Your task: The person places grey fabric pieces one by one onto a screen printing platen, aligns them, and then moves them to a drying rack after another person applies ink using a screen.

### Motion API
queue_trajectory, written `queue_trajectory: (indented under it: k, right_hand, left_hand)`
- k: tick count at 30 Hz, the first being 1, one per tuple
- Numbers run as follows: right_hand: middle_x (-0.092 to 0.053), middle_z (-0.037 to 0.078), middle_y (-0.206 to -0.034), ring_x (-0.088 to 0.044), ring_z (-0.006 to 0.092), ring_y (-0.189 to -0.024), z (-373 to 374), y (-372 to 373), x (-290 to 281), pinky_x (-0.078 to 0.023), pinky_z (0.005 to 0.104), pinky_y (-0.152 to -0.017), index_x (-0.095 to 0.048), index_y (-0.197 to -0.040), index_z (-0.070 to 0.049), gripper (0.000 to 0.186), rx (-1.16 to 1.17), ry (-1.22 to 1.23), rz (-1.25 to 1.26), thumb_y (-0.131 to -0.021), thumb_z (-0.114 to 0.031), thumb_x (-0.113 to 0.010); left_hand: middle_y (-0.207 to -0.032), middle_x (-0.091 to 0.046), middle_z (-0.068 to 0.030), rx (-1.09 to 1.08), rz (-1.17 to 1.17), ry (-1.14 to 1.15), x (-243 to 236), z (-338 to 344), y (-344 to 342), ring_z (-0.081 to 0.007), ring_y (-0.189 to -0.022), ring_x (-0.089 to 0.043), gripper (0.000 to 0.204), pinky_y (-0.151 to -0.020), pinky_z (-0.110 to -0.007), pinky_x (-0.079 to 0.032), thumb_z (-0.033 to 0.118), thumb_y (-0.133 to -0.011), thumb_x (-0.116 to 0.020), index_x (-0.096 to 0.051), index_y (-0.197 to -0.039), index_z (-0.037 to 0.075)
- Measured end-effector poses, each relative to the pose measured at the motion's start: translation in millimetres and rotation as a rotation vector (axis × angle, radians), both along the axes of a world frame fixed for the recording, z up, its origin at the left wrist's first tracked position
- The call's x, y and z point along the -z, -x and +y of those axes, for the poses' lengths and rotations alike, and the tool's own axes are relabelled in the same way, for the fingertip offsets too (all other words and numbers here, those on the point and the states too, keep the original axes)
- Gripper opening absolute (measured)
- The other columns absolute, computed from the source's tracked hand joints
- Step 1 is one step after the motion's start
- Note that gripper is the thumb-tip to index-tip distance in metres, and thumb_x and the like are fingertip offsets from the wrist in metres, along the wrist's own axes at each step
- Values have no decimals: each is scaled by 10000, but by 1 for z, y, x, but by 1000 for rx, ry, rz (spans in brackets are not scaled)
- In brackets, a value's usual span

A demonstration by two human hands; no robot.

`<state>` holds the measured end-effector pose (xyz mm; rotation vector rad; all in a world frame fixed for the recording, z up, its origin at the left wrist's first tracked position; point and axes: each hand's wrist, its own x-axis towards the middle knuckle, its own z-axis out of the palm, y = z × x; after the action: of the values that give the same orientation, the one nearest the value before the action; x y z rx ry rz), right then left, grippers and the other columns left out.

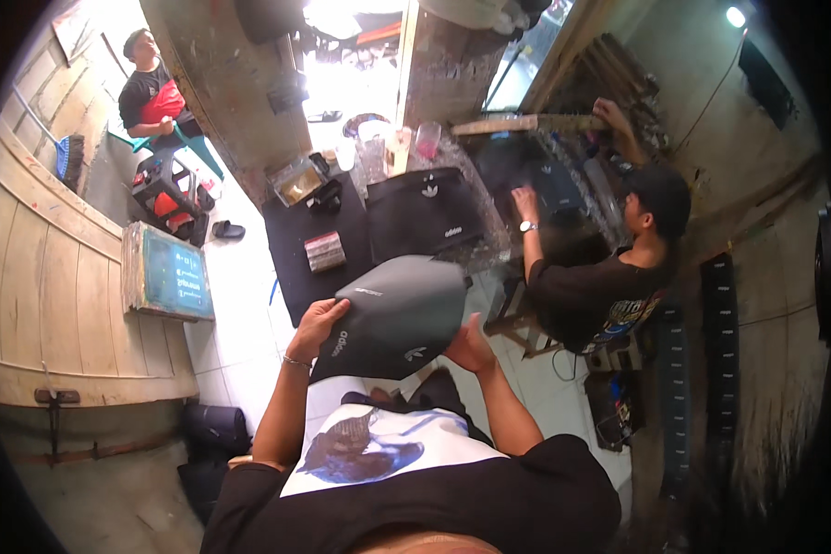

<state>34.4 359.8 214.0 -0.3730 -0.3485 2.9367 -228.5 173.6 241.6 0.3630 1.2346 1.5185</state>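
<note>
My left hand (318,323), thumb on top, grips the left edge of a flexible dark grey-black panel (397,314) with small light printed marks, held tilted above my lap. My right hand (466,343) is at the panel's lower right edge, its fingers closed on it and partly hidden underneath. Just beyond the panel, on the worktable, lie a black printed piece (420,198), a black sheet (300,277) and a small red-and-silver pack (325,250).
A co-worker (596,291) sits right at a printing screen (540,166); another person (148,111) stands at the left doorway. Jars and cups (379,148) line the table's back. A framed screen (166,272) leans left; long dark strips (718,360) hang right; dark bags (214,429) lie lower left.
</note>
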Motion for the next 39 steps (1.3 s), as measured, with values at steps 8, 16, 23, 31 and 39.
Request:
queue_trajectory:
  k: [8,16,23,31,39]
  right_hand:
    - [-676,84,-965,-644,145,-845,24,51,49,-514,273,-794,-632,-1032,26,198,37,-427,-316,-879,-99,-630]
    - [-684,54,-805,-640,125,-722,113,111,115,-507,278,-619,-672,-918,-12,237,-405,-1140,-512,-890,-238,-607]
    - [-605,181,-1121,-559,364,-1083,255,232,151,-455,445,-886,-610,-1099,-117,304,-531,-2028,-705,-807,-73,-538]
    - [-495,156,-1165,-534,320,-1076,328,355,228,-456,430,-859,-480,-1315,-244,554,-577,-2713,-220,-803,-35,-522]
    - [-489,98,-1065,-499,254,-1083,332,394,193,-430,401,-835,-626,-1082,-229,399,-771,-2788,55,-734,-38,-596]
  left_hand:
    - [-974,-663,-70,-180,-20,83,20,-20,3,-103,-838,-622,237,-732,-237,-508,175,-973,-494,-598,-1056,-21]
    - [-1125,-614,-78,-320,270,281,24,-34,-4,-130,-1002,-565,290,-906,-267,-435,106,-968,-480,-511,-1209,-52]
    - [-1133,-604,-89,-582,358,524,5,-70,-27,-149,-1014,-566,289,-931,-284,-419,63,-961,-469,-495,-1223,-56]
    - [-1135,-605,-132,-864,261,620,-16,-82,-71,-192,-1013,-580,288,-928,-316,-433,94,-959,-467,-516,-1184,-79]
    - [-1114,-614,-137,-989,150,647,1,-92,-108,-204,-981,-597,296,-896,-332,-461,112,-951,-490,-514,-1183,-69]
